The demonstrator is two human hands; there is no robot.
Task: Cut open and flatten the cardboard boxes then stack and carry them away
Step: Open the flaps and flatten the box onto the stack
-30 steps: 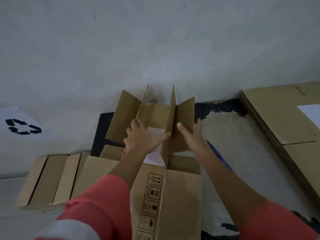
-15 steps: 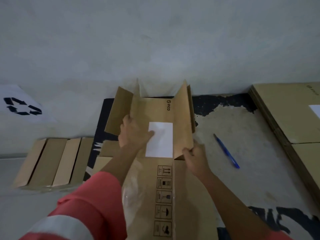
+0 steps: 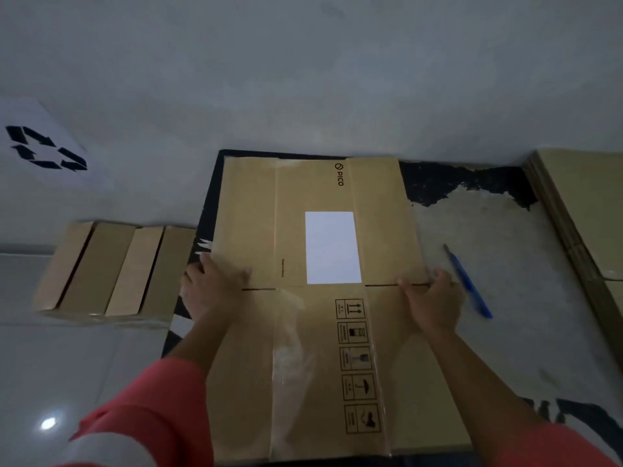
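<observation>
A brown cardboard box [image 3: 317, 230] lies pressed flat on the floor in front of me, its far flaps folded out level, with a white label and a PICO mark on top. My left hand [image 3: 214, 289] rests palm down on its left edge at the flap crease. At the right edge, my right hand [image 3: 433, 299] grips the cardboard, fingers curled over it. A blue pen-like cutter [image 3: 468, 281] lies on the floor just right of my right hand.
Another flattened cardboard piece [image 3: 104, 267] lies to the left against the wall. A stack of flat cardboard [image 3: 586, 210] sits at the right edge. A white sheet with a recycling symbol [image 3: 43, 148] is on the wall at left. The worn black mat [image 3: 472, 183] lies under the box.
The far flaps stood upright a second ago; they are now folded down flat. Both hands moved from the flaps back to the box's side edges.
</observation>
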